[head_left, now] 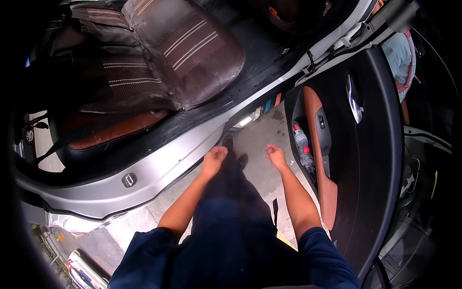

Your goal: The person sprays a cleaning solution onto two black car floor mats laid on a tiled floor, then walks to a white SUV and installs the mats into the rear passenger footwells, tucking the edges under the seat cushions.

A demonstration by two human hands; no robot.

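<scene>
My left hand [215,159] hovers beside the silver door sill [163,168] of a car, its fingers curled in, with nothing visible in them. Level with it, my right hand [275,155] is held in front of the open car door [368,144], its fingers also curled and nothing seen between them. Neither hand touches the car. Closest to my right hand is the door pocket, where a clear plastic bottle [301,139] with red parts lies by something grey and crumpled. Brown seats with pale stripes, one seat cushion [207,72] nearest, fill the car's interior.
The door carries a brown armrest [314,108] and a chrome handle [353,98]. A metal latch striker [129,180] sits on the body frame. Past the door, at upper right, stands another person in a light blue top [398,58]. Concrete floor [262,132] lies below.
</scene>
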